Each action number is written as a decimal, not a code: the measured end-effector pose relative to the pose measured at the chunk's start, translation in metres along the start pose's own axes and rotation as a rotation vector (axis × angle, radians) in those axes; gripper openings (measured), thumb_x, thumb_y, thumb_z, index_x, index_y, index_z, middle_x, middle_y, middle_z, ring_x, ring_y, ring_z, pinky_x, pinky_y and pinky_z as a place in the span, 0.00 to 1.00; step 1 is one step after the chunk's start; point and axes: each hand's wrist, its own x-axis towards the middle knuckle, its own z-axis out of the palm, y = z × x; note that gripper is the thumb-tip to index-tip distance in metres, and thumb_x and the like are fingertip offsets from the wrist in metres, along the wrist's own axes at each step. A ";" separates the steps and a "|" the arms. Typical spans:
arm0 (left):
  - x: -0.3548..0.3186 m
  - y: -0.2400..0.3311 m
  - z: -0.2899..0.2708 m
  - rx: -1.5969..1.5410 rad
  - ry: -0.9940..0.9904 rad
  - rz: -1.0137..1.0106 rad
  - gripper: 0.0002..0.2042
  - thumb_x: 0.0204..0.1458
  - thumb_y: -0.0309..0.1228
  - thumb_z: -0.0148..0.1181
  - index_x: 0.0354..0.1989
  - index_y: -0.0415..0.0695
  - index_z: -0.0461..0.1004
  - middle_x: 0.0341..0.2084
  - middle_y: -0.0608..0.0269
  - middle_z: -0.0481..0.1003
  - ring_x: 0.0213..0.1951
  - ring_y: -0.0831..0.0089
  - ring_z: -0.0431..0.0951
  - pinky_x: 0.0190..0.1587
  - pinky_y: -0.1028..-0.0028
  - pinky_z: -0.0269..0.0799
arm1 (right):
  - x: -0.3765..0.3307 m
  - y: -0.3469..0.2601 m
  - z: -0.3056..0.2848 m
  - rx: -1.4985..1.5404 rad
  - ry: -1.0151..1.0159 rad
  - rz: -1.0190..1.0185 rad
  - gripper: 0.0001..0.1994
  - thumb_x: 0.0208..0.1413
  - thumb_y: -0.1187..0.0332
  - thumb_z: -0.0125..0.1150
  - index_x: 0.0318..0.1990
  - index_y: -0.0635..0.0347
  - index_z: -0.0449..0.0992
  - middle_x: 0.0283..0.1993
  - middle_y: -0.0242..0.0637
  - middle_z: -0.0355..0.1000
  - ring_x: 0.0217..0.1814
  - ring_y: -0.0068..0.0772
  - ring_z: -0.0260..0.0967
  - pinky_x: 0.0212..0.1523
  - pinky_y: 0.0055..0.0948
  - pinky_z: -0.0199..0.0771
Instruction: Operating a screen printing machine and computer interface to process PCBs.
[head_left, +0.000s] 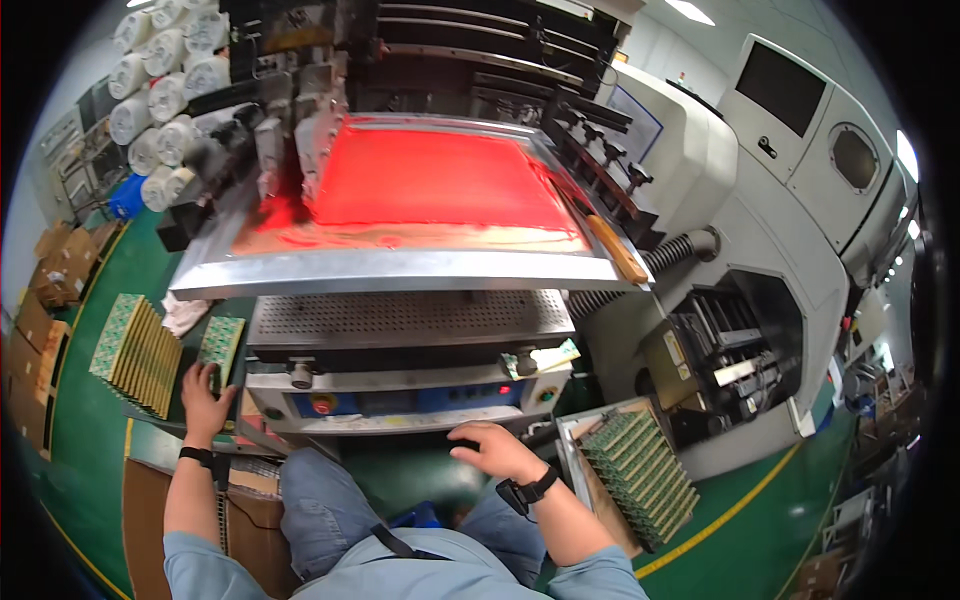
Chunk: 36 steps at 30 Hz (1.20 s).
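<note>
My left hand reaches to the lower end of a green-and-white circuit board panel on the left, its fingers apart. Whether the fingertips touch the board cannot be made out. A row of similar upright circuit boards stands just left of that hand. My right hand hovers above my lap, fingers loosely bent and apart from the thumb, with nothing visible in it. Ahead is a screen-printing frame with red ink spread over its mesh. Below the frame lies a perforated metal bed.
A wooden-handled tool rests on the frame's right edge. More circuit boards stand in a rack at the lower right. The machine's front carries a control panel. White tubs are stacked far left, and an open cardboard box sits near my left arm.
</note>
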 end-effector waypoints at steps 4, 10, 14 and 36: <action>0.003 0.006 0.011 0.060 0.041 -0.018 0.25 0.49 0.38 0.65 0.55 0.44 0.69 0.60 0.49 0.63 0.62 0.50 0.60 0.63 0.55 0.57 | -0.084 0.102 0.031 0.316 0.344 0.909 0.22 0.53 0.67 0.64 0.56 0.62 0.72 0.46 0.43 0.75 0.47 0.33 0.73 0.49 0.30 0.72; -0.004 0.002 0.014 0.102 0.064 -0.036 0.22 0.52 0.37 0.62 0.56 0.46 0.69 0.60 0.51 0.63 0.62 0.50 0.61 0.63 0.57 0.57 | -0.087 0.114 0.012 0.510 0.681 1.060 0.30 0.55 0.71 0.61 0.66 0.62 0.60 0.54 0.41 0.72 0.52 0.31 0.70 0.54 0.28 0.69; -0.002 0.011 0.014 0.088 0.053 -0.037 0.22 0.52 0.38 0.62 0.56 0.46 0.69 0.60 0.51 0.63 0.62 0.51 0.61 0.62 0.57 0.58 | -0.084 0.130 0.024 0.410 0.868 0.860 0.30 0.58 0.73 0.56 0.68 0.63 0.55 0.54 0.41 0.71 0.51 0.27 0.69 0.49 0.23 0.69; 0.046 0.056 -0.119 0.128 0.003 -0.089 0.23 0.52 0.38 0.63 0.56 0.46 0.69 0.61 0.51 0.63 0.63 0.52 0.60 0.62 0.56 0.57 | 0.039 0.022 -0.094 1.444 0.937 0.922 0.05 0.63 0.65 0.53 0.40 0.55 0.72 0.33 0.31 0.73 0.32 0.27 0.68 0.35 0.29 0.70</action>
